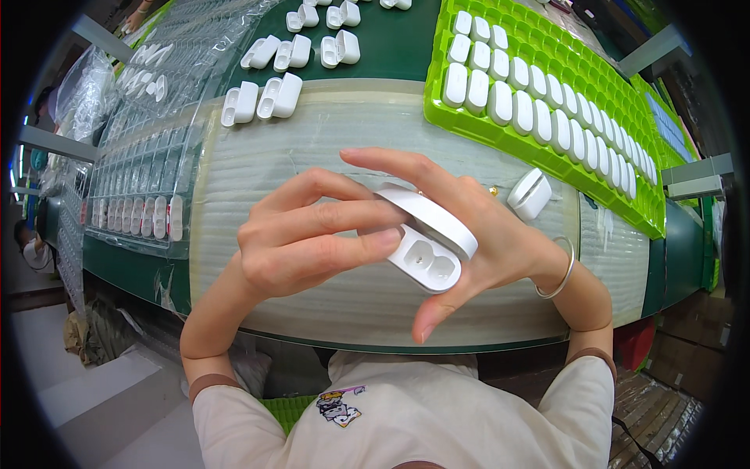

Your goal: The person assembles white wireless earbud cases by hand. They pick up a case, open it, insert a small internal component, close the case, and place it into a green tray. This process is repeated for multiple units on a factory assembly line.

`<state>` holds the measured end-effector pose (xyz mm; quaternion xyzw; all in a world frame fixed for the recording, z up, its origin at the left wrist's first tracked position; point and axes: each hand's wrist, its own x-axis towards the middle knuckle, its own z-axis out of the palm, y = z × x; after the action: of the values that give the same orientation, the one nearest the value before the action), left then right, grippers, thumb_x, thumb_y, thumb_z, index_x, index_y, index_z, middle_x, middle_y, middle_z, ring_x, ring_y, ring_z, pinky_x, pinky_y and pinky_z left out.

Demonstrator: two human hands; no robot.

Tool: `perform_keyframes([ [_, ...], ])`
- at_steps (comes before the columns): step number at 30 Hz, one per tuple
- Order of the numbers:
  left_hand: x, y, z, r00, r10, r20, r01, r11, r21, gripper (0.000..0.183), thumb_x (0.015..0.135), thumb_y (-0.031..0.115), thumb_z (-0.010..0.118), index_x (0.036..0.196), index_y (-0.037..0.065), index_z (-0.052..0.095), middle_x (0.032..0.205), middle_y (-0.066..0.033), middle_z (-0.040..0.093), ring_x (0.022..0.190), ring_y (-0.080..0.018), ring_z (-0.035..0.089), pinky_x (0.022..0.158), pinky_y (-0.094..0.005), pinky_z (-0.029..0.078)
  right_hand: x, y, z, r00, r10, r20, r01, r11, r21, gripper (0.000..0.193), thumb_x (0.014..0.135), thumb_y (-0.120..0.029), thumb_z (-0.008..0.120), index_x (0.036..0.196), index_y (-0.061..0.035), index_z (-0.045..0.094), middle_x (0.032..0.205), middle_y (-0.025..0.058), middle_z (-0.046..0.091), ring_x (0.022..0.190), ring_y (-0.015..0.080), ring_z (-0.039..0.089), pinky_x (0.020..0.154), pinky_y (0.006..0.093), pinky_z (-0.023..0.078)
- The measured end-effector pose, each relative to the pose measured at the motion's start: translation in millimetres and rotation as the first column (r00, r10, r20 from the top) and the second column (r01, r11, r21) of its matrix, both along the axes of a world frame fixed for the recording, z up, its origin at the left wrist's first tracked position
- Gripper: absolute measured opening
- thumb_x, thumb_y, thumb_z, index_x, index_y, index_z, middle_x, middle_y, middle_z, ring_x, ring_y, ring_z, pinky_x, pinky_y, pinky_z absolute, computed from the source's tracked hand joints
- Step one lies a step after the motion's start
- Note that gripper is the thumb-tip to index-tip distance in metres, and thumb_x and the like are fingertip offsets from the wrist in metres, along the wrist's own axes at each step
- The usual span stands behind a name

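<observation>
Holding, centre of frame: one white case [426, 262], lid [431, 213] standing ajar, two rounded hollows facing up from the body.

Left hand [293, 230], left of centre: pinching the case's left end, thumb bearing on the body, fingertips reaching toward the gap under the lid.

Right hand [488, 223], right of centre: spreading wide, fingers pointing to the upper left, thumb to the bottom; the case is resting against the palm side. A bracelet [568, 270] is circling the wrist.

Stock: a lone case [530, 195] is lying right of the right hand; a green tray [469, 131] is holding rows of cases at upper right; open cases [280, 95] are standing at upper left; a clear tray [134, 160] is carrying small white pieces at far left. A pale mat [312, 316] is lying beneath the hands.

Risks, as judged: with the right hand not closing round it, the case is probably depending on the left pinch; a slip there could drop it onto the mat. Fingertips pressing sideways could strain the hinge; the lid, if snapping down, could nip them. Bare skin could be smudging the glossy shell.
</observation>
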<state>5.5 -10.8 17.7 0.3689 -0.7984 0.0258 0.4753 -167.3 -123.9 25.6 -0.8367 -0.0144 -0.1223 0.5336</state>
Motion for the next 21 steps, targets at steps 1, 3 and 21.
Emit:
perform_keyframes([
  [1, 0.8, -1.2, -1.0, 1.000, -0.009, 0.012, 0.010, 1.000, -0.027, 0.029, 0.058, 0.003, 0.070, 0.087, 0.005, 0.066, 0.083, -0.0097, 0.066, 0.071, -0.0217, 0.059, 0.057, -0.0265, 0.050, -0.1, 0.4, 0.3, 1.000, 0.002, 0.000, -0.002, 1.000, 0.011, 0.115, 0.045, -0.054, 0.083, 0.132, 0.0012, 0.032, 0.132, 0.0123, 0.041, 0.098, 0.0200, 0.059, 0.081, 0.0310, 0.049],
  [3, 2.0, -2.9, -1.6, 0.999, -0.028, 0.032, 0.030, 0.997, -0.064, 0.033, 0.056, 0.003, 0.067, 0.089, 0.004, 0.066, 0.083, -0.0095, 0.066, 0.071, -0.0216, 0.059, 0.056, -0.0263, 0.050, 0.0, 1.3, 0.6, 1.000, 0.009, 0.004, -0.009, 1.000, 0.022, 0.116, 0.044, -0.055, 0.083, 0.131, 0.0017, 0.032, 0.132, 0.0126, 0.041, 0.099, 0.0197, 0.058, 0.081, 0.0308, 0.048],
  [21, 6.2, -4.9, 0.1, 0.994, -0.070, 0.089, 0.078, 0.992, -0.094, 0.030, 0.062, 0.014, 0.070, 0.091, 0.005, 0.066, 0.086, -0.0084, 0.066, 0.078, -0.0193, 0.059, 0.064, -0.0293, 0.046, -0.8, 2.1, 6.2, 0.997, 0.031, 0.075, -0.034, 0.999, 0.038, 0.126, 0.040, -0.056, 0.084, 0.134, 0.0038, 0.024, 0.136, 0.0160, 0.033, 0.105, 0.0189, 0.053, 0.085, 0.0303, 0.046],
])
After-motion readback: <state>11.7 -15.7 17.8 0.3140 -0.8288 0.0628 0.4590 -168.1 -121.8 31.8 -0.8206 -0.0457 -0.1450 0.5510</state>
